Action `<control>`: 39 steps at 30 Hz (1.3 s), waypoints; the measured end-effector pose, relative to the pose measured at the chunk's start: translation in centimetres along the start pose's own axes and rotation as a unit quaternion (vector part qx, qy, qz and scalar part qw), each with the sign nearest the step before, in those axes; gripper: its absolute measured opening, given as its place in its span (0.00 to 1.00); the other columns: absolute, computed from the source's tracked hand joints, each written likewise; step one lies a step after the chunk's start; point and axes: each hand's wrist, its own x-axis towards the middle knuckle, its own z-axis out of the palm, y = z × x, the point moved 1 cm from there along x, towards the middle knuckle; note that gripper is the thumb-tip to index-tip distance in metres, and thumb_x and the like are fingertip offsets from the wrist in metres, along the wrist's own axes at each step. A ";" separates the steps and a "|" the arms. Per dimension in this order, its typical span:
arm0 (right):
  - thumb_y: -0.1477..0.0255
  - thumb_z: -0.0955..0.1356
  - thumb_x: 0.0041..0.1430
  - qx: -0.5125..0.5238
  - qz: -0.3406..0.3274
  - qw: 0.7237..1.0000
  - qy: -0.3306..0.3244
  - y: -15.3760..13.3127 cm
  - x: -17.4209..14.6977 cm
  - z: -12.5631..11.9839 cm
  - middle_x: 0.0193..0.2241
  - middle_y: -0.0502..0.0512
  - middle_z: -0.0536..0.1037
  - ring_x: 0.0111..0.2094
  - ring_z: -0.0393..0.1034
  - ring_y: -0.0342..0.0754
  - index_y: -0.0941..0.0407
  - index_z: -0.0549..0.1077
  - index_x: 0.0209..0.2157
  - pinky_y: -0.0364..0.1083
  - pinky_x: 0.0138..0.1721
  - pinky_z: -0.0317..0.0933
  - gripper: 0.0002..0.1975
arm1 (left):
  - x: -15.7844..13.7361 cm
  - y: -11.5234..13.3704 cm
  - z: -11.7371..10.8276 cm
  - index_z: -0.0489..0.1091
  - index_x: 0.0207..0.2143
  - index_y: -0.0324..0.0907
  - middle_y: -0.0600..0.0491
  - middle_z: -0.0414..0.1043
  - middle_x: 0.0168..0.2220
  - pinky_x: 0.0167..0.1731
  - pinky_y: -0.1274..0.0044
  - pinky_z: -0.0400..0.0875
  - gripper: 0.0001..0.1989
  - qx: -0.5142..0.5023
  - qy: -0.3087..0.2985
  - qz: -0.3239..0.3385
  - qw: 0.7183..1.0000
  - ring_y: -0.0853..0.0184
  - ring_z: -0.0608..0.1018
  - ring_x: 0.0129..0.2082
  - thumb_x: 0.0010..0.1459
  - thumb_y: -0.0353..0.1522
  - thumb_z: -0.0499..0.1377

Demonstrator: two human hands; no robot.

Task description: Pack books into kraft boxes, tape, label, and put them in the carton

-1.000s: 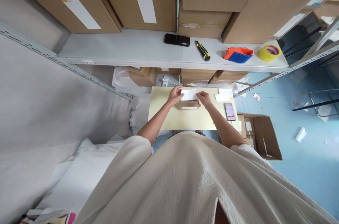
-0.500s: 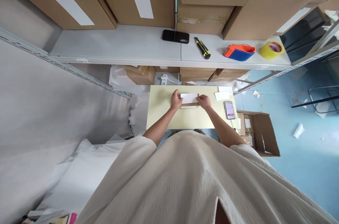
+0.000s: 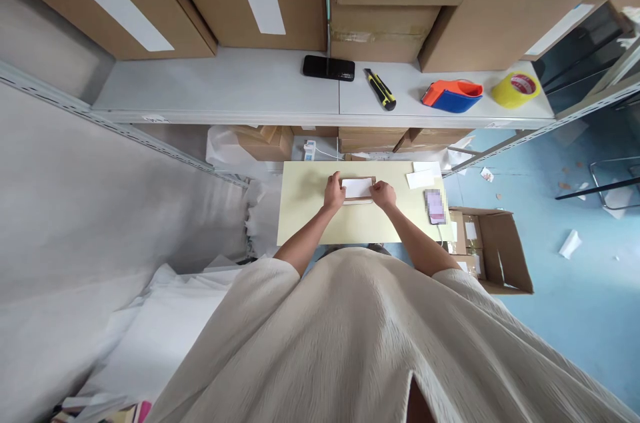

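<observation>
On the pale yellow table point(image 3: 305, 220), a white label point(image 3: 357, 188) lies across the top of a small brown cardboard box point(image 3: 357, 179). My left hand point(image 3: 335, 193) is closed at the left end, its thumb on the label's edge and its fingers along the side of the box. At the opposite end my right hand point(image 3: 383, 194) pinches the label's right edge. A white edge shows under the near side of the box; what it belongs to I cannot tell.
White paper slips point(image 3: 420, 179) and a phone point(image 3: 435, 206) lie on the table's right side. Above, the grey shelf point(image 3: 225, 86) bears a black phone point(image 3: 329, 68), cutter knife point(image 3: 381, 90), orange-and-blue tape dispenser point(image 3: 453, 96) and yellow tape roll point(image 3: 516, 89). An open carton point(image 3: 505, 253) stands right.
The label has shifted slightly down on the box, so a brown strip now shows along its far edge. Both hands stay at its ends. The camera view has moved slightly.
</observation>
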 end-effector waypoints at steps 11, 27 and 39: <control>0.71 0.66 0.73 -0.083 -0.044 0.995 0.029 0.3 0.8 1.3 0.51 0.66 0.84 0.51 0.79 0.61 0.54 0.81 0.44 0.55 0.56 0.67 0.10 | -0.4 0.3 0.3 0.64 0.74 0.43 0.36 0.68 0.70 0.62 0.60 0.79 0.34 0.093 0.002 0.079 0.993 0.49 0.79 0.66 0.67 0.21 0.58; 0.77 0.63 0.72 -0.165 -0.321 0.932 0.023 1.4 -1.6 3.3 0.71 0.71 0.73 0.67 0.64 0.67 0.59 0.73 0.69 0.62 0.67 0.59 0.28 | -3.1 -0.7 -2.5 0.72 0.68 0.44 0.41 0.71 0.72 0.71 0.57 0.62 0.31 0.214 -0.095 0.222 0.946 0.49 0.72 0.71 0.64 0.22 0.57; 0.74 0.63 0.72 -0.178 -0.300 0.937 0.002 0.7 -1.6 2.7 0.73 0.71 0.71 0.68 0.63 0.69 0.58 0.74 0.71 0.65 0.69 0.57 0.28 | -2.1 -1.2 -2.3 0.78 0.49 0.47 0.45 0.80 0.61 0.66 0.61 0.66 0.14 0.179 -0.106 0.200 0.957 0.54 0.78 0.61 0.75 0.28 0.53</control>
